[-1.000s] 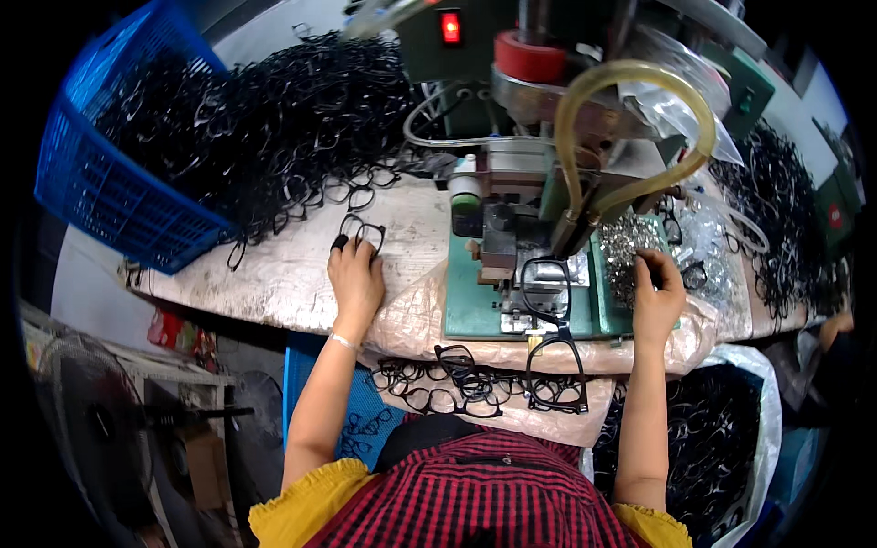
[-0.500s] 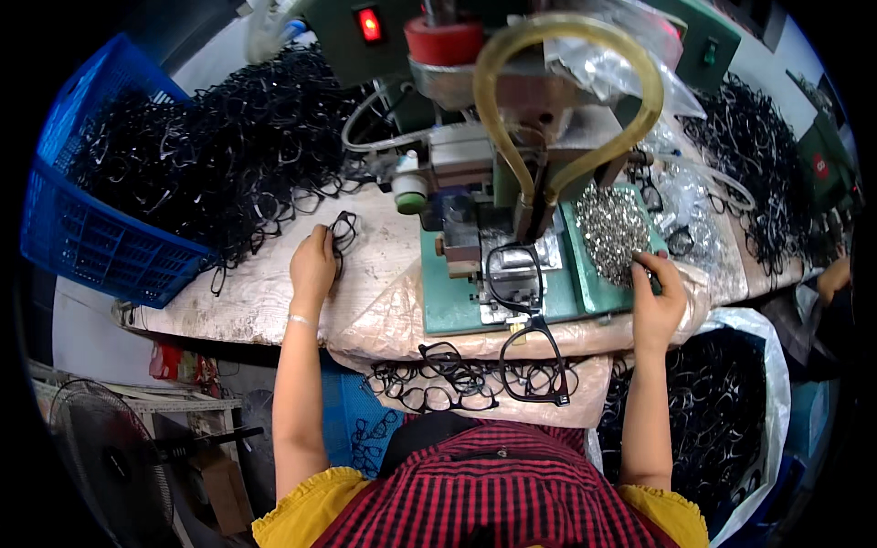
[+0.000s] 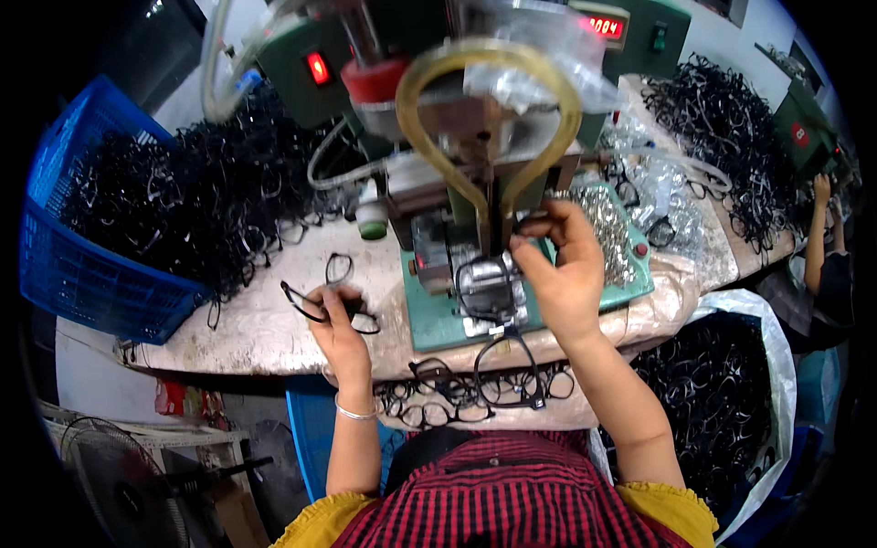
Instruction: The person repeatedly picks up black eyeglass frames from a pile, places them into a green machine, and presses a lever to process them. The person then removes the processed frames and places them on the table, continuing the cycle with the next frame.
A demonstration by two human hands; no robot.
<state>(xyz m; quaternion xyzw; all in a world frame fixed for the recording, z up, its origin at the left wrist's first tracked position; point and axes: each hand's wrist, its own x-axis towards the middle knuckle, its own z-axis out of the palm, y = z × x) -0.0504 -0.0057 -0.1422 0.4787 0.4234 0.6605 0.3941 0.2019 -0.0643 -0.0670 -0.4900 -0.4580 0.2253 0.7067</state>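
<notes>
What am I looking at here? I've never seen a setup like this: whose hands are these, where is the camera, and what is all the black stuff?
The camera sits on a person's head and looks down, so the view bulges like a fisheye and both forearms rise from the bottom edge. The person sits at a worktable covered in pale sheeting. In the middle stands a small green bench machine with a yellowish hose loop and red lights. The black tangle is eyeglass frames: a big pile spilling from a blue basket, and more in a white sack on the right. The left hand rests on a loose frame on the table. The right hand is raised at the machine, its fingers pinching something small; I cannot tell what. Another frame sits on the machine's bed. A second person's arm shows at far right.
</notes>
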